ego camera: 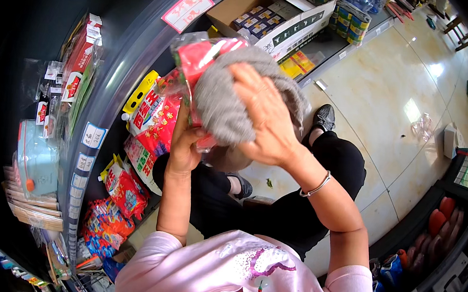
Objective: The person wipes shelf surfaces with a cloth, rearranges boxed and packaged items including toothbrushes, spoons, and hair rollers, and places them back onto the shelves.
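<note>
A red plastic package (195, 61) with clear wrapping is held up in front of me by my left hand (186, 146), whose thumb and fingers grip its lower left side. Over its right part lies a bunched grey cloth (221, 99). My right hand (263, 119) presses on the cloth with its fingers spread along the folds. Most of the package's front is hidden under the cloth. Beyond my left hand, a large red and white detergent bag (155, 114) with a yellow top stands on the low shelf.
Along the left runs a shelf edge (109, 93) with price tags; smaller detergent bags (125, 190) sit below it. An open cardboard box (300, 28) holds small dark boxes at the top. On the tiled floor (373, 83) lies crumpled clear plastic (422, 126). Slippers (438, 222) fill a rack at right.
</note>
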